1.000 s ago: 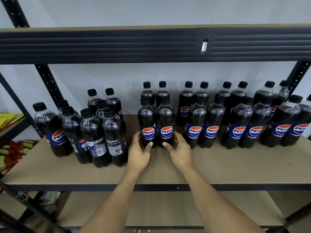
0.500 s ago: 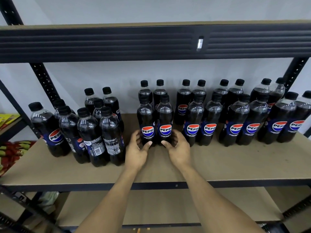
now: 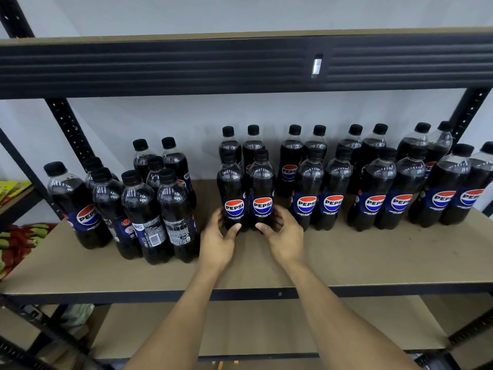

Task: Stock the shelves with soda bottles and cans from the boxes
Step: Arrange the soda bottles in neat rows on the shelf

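- The left hand [image 3: 217, 240] cups the base of the left front bottle [image 3: 231, 192], thumb on its front, fingers around its side.
- The right hand [image 3: 284, 236] grips the right front bottle [image 3: 262, 190] likewise.
- Both bottles stand upright, touching, on the shelf [image 3: 346, 260].
- More bottles stand in paired rows just to the right [image 3: 376, 189]; a looser cluster [image 3: 149, 209] stands left.

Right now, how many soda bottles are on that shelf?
24: eight in the left bunch, four in the middle group, held by the left hand and right hand, twelve in the right rows. More may hide behind.
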### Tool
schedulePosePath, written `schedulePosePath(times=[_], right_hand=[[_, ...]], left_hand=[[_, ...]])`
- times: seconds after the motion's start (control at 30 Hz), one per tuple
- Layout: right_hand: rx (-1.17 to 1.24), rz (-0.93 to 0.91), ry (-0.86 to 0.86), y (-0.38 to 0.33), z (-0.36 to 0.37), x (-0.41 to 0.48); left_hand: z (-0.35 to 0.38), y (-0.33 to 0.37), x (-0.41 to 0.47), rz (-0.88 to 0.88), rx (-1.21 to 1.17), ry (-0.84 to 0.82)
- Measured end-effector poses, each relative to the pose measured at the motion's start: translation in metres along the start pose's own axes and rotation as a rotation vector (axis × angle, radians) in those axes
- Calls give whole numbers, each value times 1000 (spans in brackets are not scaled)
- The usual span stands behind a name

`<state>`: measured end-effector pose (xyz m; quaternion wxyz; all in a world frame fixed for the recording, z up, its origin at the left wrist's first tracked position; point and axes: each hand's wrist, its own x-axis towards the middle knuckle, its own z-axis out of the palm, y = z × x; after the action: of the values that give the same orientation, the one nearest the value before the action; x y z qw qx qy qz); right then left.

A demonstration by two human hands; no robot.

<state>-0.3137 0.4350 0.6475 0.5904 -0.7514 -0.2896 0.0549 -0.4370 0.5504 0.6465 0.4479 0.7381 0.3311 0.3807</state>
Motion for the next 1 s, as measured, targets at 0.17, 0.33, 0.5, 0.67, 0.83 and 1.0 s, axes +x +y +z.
schedulePosePath(times=[0.17, 0.33, 0.5, 0.67, 0.83, 1.0], right_hand=[[9, 4, -20, -1, -1, -1], [-6, 13, -25, -1, -2, -2], [-214, 12, -61, -8, -3, -14], [-771, -59, -127, -10, -8, -45], [-926, -185, -260, -2, -11, -72], [-919, -227, -293, -7, -15, -78]], left_hand=[[-1, 2, -2, 10, 9, -14], [-2, -1, -4, 53, 94, -23], [-13, -1, -19, 60, 330, -111], [-25, -9, -49, 167, 748, -221], [-45, -20, -71, 321, 782, -217], [-75, -20, -88, 251, 499, -198]])
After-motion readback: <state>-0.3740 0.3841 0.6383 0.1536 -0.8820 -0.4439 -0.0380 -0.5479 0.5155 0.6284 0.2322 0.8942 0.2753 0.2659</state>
